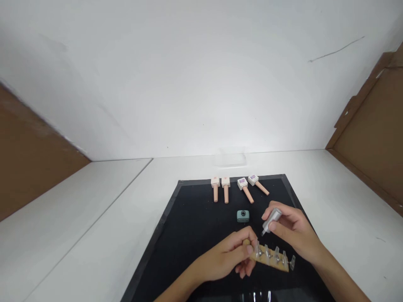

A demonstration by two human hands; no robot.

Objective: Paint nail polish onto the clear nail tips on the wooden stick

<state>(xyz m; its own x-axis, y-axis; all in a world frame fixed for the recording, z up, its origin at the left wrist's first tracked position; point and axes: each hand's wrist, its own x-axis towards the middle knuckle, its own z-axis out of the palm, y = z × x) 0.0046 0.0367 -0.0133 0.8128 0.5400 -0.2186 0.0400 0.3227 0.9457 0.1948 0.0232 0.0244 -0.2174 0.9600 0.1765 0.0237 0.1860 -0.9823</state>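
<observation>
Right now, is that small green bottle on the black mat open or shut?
Open: the green bottle shows a bare, dark neck, and the right hand holds a silver cap with a brush.

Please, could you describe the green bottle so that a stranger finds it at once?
On the black mat, look between four pale bottles and the left hand. The green bottle sits there, uncapped, whereas the pale ones have long peach caps.

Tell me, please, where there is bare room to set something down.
The black mat looks bare between its left edge and the left hand, as does the white table right of the mat. It is crowded around the right hand, its brush, the strip of clear tips, the green bottle, and four peach-capped bottles beyond.
</observation>
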